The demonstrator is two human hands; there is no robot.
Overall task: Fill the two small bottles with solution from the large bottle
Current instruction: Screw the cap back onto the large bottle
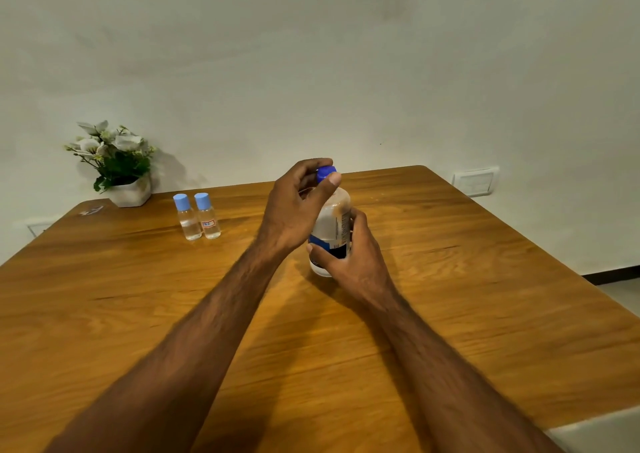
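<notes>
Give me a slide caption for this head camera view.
Left hand grips the blue cap of the large bottle steadied by the right hand; two small bottles stand capped.

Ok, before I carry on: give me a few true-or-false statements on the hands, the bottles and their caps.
1. The left hand pinches the dark blue cap of the large bottle. True.
2. The right hand rests flat on the table. False: it grips the large bottle's body.
3. Both small bottles are open. False: each wears its light blue cap.
4. The small bottles stand upright, side by side. True.
5. The flower pot stands between the hands. False: it sits at the far left corner.
</notes>
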